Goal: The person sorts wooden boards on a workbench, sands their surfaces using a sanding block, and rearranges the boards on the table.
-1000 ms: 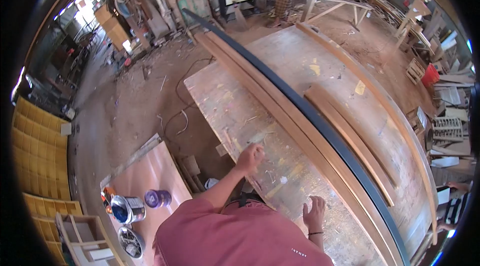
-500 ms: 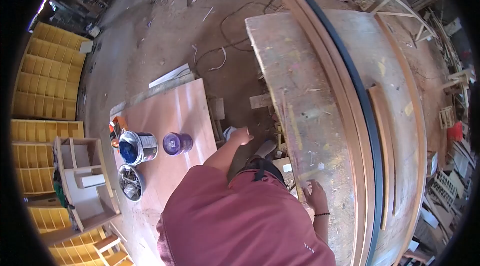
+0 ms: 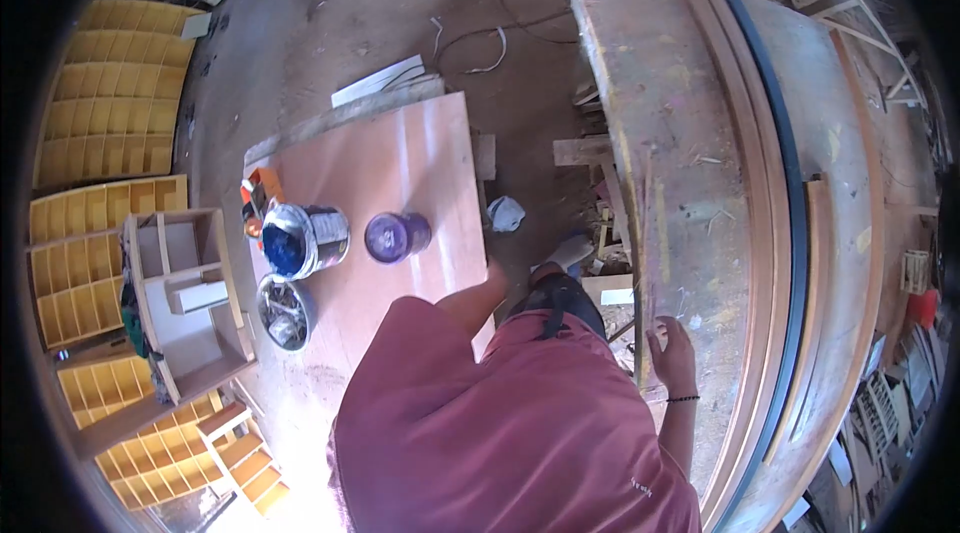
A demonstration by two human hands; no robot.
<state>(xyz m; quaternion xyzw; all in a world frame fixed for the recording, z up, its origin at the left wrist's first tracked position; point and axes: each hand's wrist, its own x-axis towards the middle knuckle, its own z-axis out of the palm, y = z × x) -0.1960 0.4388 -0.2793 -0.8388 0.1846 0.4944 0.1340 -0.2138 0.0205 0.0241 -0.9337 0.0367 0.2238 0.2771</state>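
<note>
My left hand (image 3: 490, 282) is low beside the right edge of a plywood-topped table (image 3: 440, 163). It is smeared and partly dark, so its fingers do not show clearly. My right hand (image 3: 673, 348) is at the near edge of the long, scuffed workbench (image 3: 665, 103), fingers loosely bent and apart, with nothing seen in it. On the plywood stand a purple-lidded tub (image 3: 397, 237), a white bucket (image 3: 325, 233) with dark blue inside, and a round container of small metal-looking pieces (image 3: 285, 313). An orange and black object (image 3: 262, 195) lies behind the bucket.
Long wooden strips (image 3: 760, 173) and a black strip (image 3: 790, 183) run along the workbench. A white crumpled item (image 3: 505, 214) lies on the floor between the tables, and a cable (image 3: 520, 13) beyond. Yellow shelving units (image 3: 120, 93) and an open cabinet (image 3: 190, 303) stand at left.
The view has shifted, so the tables sit further right and higher. My left hand has drawn back toward my body, uncovering the white item. My right hand stays by the workbench edge.
</note>
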